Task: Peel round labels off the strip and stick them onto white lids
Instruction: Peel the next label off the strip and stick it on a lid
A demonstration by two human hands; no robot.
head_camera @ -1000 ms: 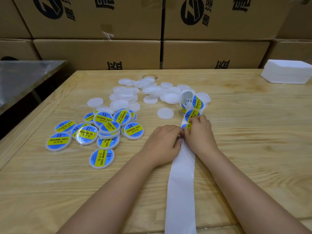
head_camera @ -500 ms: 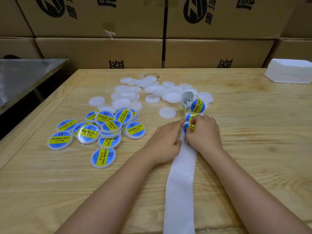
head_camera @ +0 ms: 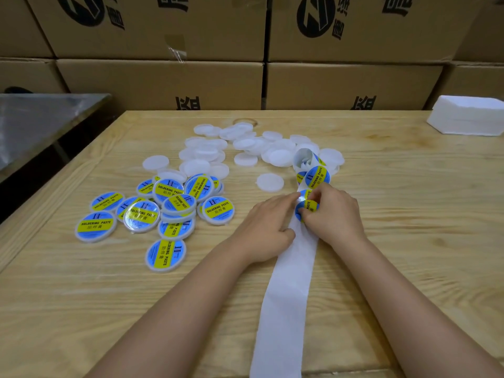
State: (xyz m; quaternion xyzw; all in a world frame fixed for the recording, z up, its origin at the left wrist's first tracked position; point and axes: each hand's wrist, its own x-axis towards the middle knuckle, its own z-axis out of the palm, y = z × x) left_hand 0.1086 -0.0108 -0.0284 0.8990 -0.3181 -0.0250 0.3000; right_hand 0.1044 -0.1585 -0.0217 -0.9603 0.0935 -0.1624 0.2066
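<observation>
Near the middle of the table (head_camera: 409,227), a little toward its right edge, both my hands meet on the strip (head_camera: 289,282). My right hand (head_camera: 334,218) has thumb and fingertips curled in a narrow pinch on a round blue-and-yellow label (head_camera: 307,207); my fingers hide how much of it is off the backing. My left hand (head_camera: 266,227) lies on the strip's left side. Its index finger is stretched out so the tip touches the backing just beside that label, and its thumb rests at the strip's edge. It presses down and grasps nothing.

The bare white backing runs from under my hands to the near edge of the table and off it. Beyond my fingers the strip carries more labels and ends in a loose curl (head_camera: 304,159) lying against the plain white lids (head_camera: 245,144), which are heaped toward the far edge. One lone lid (head_camera: 270,182) sits apart from that heap, between it and my left hand.

Labelled lids (head_camera: 169,205) are scattered and partly stacked toward the left edge, well apart from the strip. A white stack (head_camera: 469,120) sits at the far right corner. Cardboard boxes (head_camera: 163,83) rise behind the far edge, and a steel surface (head_camera: 41,118) stands off the left side.
</observation>
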